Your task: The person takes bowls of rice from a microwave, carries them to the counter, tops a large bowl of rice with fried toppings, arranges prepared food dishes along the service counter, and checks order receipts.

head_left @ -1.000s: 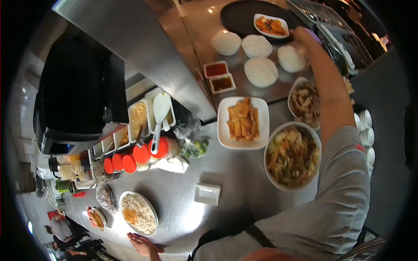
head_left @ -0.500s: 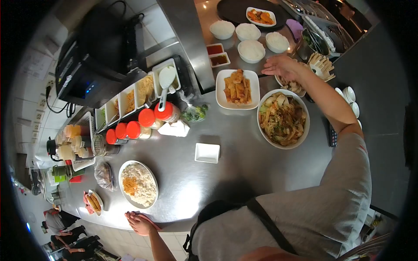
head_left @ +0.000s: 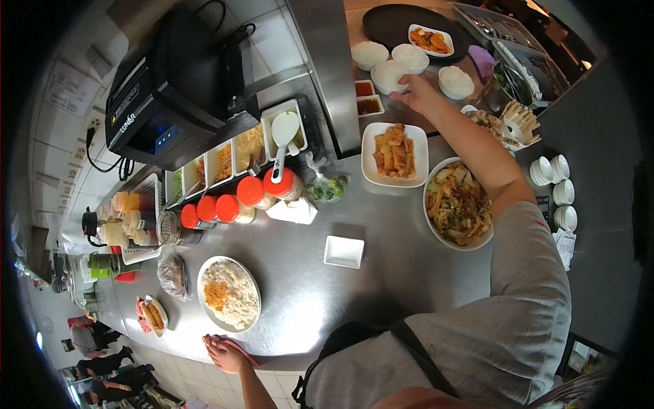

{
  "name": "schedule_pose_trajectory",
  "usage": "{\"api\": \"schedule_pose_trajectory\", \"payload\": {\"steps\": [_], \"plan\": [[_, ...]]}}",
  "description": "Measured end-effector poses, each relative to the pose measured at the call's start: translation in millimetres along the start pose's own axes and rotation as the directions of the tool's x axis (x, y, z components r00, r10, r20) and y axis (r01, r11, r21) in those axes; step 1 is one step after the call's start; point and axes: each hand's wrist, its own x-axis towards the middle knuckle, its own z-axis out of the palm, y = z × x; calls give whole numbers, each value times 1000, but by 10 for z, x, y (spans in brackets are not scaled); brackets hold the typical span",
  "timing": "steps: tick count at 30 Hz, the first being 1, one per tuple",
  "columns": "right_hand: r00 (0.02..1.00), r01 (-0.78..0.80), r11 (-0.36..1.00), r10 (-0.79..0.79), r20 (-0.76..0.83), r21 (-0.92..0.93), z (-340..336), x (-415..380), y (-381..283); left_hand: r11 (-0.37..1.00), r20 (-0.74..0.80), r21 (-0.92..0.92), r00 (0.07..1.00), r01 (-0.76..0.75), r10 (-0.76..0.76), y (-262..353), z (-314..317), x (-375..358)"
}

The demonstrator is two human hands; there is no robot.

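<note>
My right hand (head_left: 417,94) reaches to the far counter. Its thumb and fingers are against the near side of a white bowl of rice (head_left: 390,76). Two more bowls of rice stand behind that one, and another bowl of rice (head_left: 456,82) is to its right. Under my right forearm are a square dish of fried pieces (head_left: 394,155) and a large bowl of noodles and vegetables (head_left: 458,208), partly covered by the arm. My left hand (head_left: 227,354) rests at the counter's front edge, fingers over a pink cloth (head_left: 240,349), near an oval plate of rice (head_left: 235,300).
A small white dish (head_left: 344,251) lies mid-counter. Red-lidded jars (head_left: 253,192) and topping trays (head_left: 248,146) line the left, below a black machine (head_left: 170,102). Stacked white cups (head_left: 564,192) stand right. A black round tray (head_left: 381,24) is at the back. People stand far left.
My right hand has moved left and come against the nearest rice bowl, which has slid left and back. The whole view has shifted a little. My left hand stays on the cloth.
</note>
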Motion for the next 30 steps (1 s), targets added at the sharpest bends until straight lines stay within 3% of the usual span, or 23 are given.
{"api": "schedule_pose_trajectory", "payload": {"steps": [6,12,15,17,18,20,21,23,24,26,30], "plan": [[999,23,1000,-23,-25,15,247,147,44,1000,1,-11,1000,-23,23,-46,46,10],[992,114,993,-114,52,8,427,599,93,999,-5,-35,1000,18,-18,-4,22,2],[987,-12,998,23,159,-67,259,714,21,997,15,-81,1000,18,-17,6,-12,8],[980,63,993,-44,-193,98,88,786,10,998,-4,-54,1000,-27,27,-43,23,2],[980,62,994,-42,-192,95,-12,843,1,998,-1,-54,1000,-25,25,-27,19,-5],[838,264,959,-281,-468,-103,-176,944,-14,1000,-17,-24,1000,-3,3,24,-11,-12],[839,263,959,-280,-467,-104,-190,911,-43,1000,-17,-24,1000,-2,1,23,-7,-16],[881,322,934,-355,-314,-153,-196,797,-126,1000,-16,-5,1000,-4,4,17,5,-5],[880,319,935,-353,-318,-154,-208,821,-118,1000,-14,-3,1000,-7,7,-6,16,3],[963,238,965,-249,-100,-105,-172,898,-107,997,-6,-69,999,-38,38,-69,57,22],[981,190,973,-185,53,-134,-17,879,-22,997,-8,-57,998,-55,55,-101,106,39]]}}
